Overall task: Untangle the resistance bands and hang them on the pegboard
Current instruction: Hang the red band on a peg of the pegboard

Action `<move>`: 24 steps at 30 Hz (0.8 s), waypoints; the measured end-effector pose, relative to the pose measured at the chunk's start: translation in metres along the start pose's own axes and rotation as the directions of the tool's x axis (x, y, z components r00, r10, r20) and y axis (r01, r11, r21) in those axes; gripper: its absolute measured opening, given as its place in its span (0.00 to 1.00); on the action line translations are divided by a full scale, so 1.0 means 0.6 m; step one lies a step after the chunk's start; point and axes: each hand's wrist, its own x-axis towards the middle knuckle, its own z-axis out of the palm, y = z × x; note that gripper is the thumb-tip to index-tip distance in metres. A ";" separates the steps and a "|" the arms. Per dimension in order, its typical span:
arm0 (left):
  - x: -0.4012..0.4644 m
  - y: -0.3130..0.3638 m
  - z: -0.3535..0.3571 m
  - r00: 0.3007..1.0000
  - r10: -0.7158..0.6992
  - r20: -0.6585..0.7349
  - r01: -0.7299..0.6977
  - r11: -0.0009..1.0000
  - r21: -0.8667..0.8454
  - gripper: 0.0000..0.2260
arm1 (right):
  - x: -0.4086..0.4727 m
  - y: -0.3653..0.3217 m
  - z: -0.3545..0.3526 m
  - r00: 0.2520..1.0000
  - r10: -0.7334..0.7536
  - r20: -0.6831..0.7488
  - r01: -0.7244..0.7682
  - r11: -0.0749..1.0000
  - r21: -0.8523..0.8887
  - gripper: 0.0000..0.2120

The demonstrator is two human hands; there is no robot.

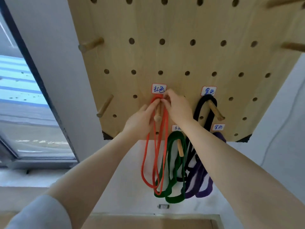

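Note:
A wooden pegboard (181, 55) fills the upper view. A thin red band (146, 156) hangs in long loops from a wooden peg (42, 116) under a handwritten label. My left hand (140, 121) pinches the red band just left of the peg. My right hand (177, 107) grips the band's top where it wraps the peg's base. A green band (170, 192) hangs from a lower peg (180, 148). A black band (199, 103) drapes over the peg (216, 111) to the right. A purple band (204, 184) hangs at lower right, its peg hidden by my right forearm.
Several bare wooden pegs stick out, one at the left (105, 105), one higher (90, 44) and others at the upper right (292, 46). A window (24, 113) stands to the left. A white wall (125, 187) lies below the board, with a wooden surface (148, 222) at the bottom.

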 end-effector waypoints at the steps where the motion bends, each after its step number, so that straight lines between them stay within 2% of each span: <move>1: -0.006 0.003 -0.007 0.999 -0.011 0.034 0.010 1.000 0.017 0.29 | 0.002 -0.005 0.000 1.000 0.002 -0.011 -0.002 0.999 -0.048 0.08; 4: -0.038 0.008 -0.030 0.996 -0.054 0.065 0.054 0.999 -0.004 0.28 | 0.005 -0.006 -0.009 0.989 0.144 -0.029 -0.146 0.972 -0.183 0.09; 7: -0.066 -0.003 -0.048 0.992 -0.048 0.119 0.048 0.999 0.001 0.23 | 0.002 -0.007 -0.022 0.971 0.238 0.034 -0.235 0.968 -0.082 0.09; 9: -0.070 -0.010 -0.056 0.989 -0.063 0.131 0.063 0.998 0.005 0.18 | -0.008 -0.022 -0.027 0.971 0.230 0.064 -0.234 0.970 0.058 0.10; 11: -0.067 -0.010 -0.058 0.994 -0.084 0.076 0.089 0.994 -0.069 0.15 | -0.023 -0.033 -0.026 0.978 0.202 0.047 -0.206 0.974 0.091 0.11; 15: -0.037 0.002 -0.051 0.988 -0.150 -0.047 0.133 0.955 -0.264 0.14 | -0.034 -0.025 -0.018 0.983 0.182 -0.011 -0.180 0.980 0.079 0.14; 19: 0.016 0.004 -0.030 0.948 -0.277 -0.155 0.193 0.892 -0.409 0.14 | -0.010 -0.007 -0.006 0.989 0.148 0.017 -0.149 0.983 0.109 0.12; 24: 0.047 0.009 -0.008 0.942 -0.254 -0.220 0.152 0.906 -0.395 0.07 | 0.014 0.009 0.003 0.999 0.040 0.012 -0.039 0.998 -0.040 0.11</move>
